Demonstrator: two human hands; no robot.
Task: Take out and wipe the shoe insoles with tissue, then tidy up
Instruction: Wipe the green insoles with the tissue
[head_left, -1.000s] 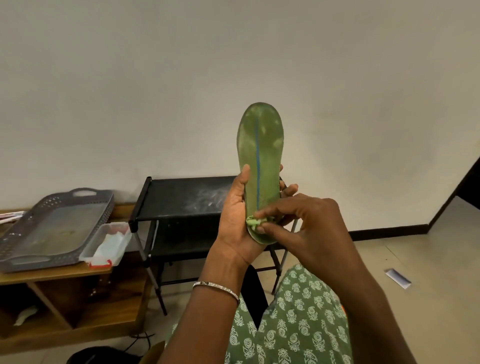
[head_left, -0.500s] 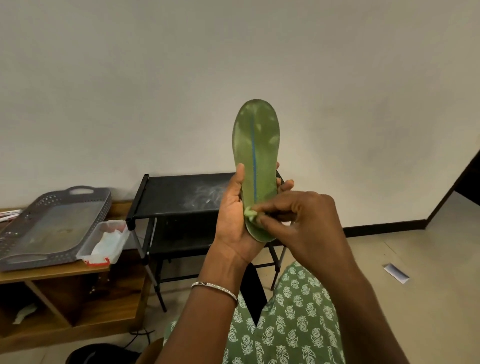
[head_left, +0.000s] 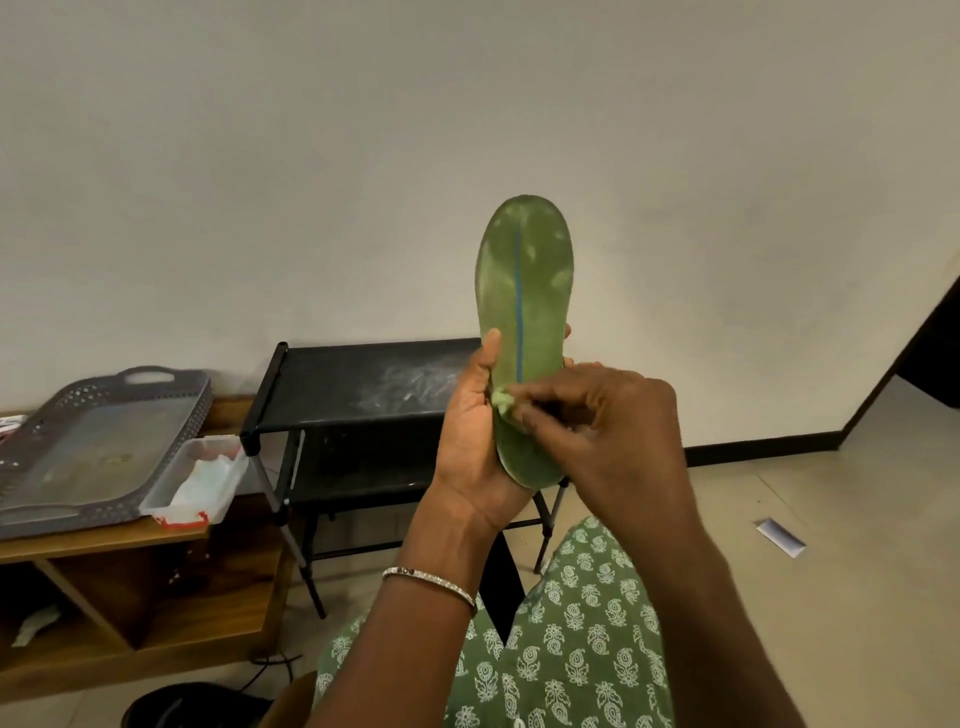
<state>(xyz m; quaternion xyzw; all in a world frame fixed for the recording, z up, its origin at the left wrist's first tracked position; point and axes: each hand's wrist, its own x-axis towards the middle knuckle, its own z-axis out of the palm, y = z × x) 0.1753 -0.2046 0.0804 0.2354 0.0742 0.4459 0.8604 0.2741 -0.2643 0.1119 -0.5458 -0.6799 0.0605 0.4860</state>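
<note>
A green insole (head_left: 524, 280) with a blue centre line stands upright in front of me, toe end up. My left hand (head_left: 470, 441) grips its lower half, thumb along the left edge and fingers behind. My right hand (head_left: 602, 426) pinches a small wad of green-tinted tissue (head_left: 501, 399) and presses it on the insole near the left edge, above the heel. The heel end shows below my right fingers.
A black metal rack (head_left: 363, 384) stands against the wall behind the insole. On a wooden shelf unit (head_left: 104, 540) at left sit a grey perforated tray (head_left: 104, 441) and a clear box of tissues (head_left: 200, 480). A paper scrap (head_left: 781, 536) lies on the floor at right.
The tissue wad in my right hand has slid up the insole and toward its left edge. Both hands and the insole have shifted slightly upward in view.
</note>
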